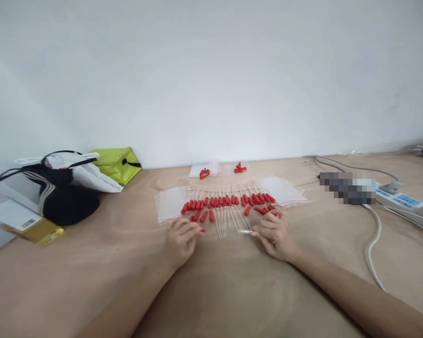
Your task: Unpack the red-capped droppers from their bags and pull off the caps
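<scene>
Bulb (pixel 202 230) and tube (pixel 246 231) faced each other across a gap above the worktop (pixel 218 291), each held in one bare hand. At left, the grip of the left hand (pixel 181 237) was closed in a pinch on the bulb, with just a bit of red showing past the fingertips. At right, the right hand (pixel 275 234) pinched the clear tube near one end, its free length pointing inward.

Other tubes (pixel 223 224) lay side by side between the hands, below a dense band of other bulbs (pixel 229 201), flanked by left bags (pixel 171 204) and right bags (pixel 285 191). Two small heaps of bulbs sat farther back, near the wall (pixel 218 84).

By its look, the bulb would be light, soft and rubbery, best taken around its rounded body with little squeeze. The tube appeared light, stiff and slick (glass or plastic, the view could not settle it), so it was probably fragile in its thin stretch; a gentle fingertip hold near its thicker end, kept in line with its length, would suit it best.
</scene>
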A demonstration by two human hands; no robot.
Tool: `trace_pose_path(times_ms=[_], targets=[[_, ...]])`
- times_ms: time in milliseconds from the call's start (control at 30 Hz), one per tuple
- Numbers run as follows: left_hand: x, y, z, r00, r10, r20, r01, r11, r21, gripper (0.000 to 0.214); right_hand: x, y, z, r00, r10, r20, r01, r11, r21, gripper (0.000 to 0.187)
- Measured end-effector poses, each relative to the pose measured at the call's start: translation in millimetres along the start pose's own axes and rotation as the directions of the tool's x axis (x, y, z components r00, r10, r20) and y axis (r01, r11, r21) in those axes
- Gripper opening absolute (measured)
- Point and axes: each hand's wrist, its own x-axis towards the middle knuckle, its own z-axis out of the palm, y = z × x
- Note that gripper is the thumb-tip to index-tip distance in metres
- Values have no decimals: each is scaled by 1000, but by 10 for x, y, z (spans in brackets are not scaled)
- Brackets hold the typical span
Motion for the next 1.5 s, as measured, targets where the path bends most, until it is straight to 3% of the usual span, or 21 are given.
trace_pose_path(times_ms=[67,200,367,467,633,867,1067,1200,1500], targets=[[-70,-178,-52,976,-211,-59,209,977,-35,16,-16,63,-18,994,95,-59,-97,995,-21,20],[-138,-393,-37,833,-540,-119,544,839,-1,30,-8,114,30,961,244,-131,-251,968,-33,20],[-118,-420,35,723,-691,11,691,722,-44,32,67,98,94,947,294,-128,-307,947,-98,25],[-100,-394,45,684,-722,101,729,673,-121,32,145,60,122,953,279,-116,-294,944,-149,24],[-75,-371,63,672,-718,180,740,658,-139,30,282,-14,231,964,236,-125,-261,933,-247,18],[-71,-429,94,655,-743,135,755,637,-154,32,340,-7,340,983,153,-102,-180,917,-357,18],[24,-365,54,661,-751,3,748,659,83,28,325,-15,331,992,115,-54,-126,923,-362,16],[86,-342,63,640,-765,-72,748,599,285,26,304,-77,294,994,108,0,-102,936,-338,18],[95,-483,125,619,-783,-61,771,591,238,28,249,-129,254,984,140,109,-103,952,-287,31]])
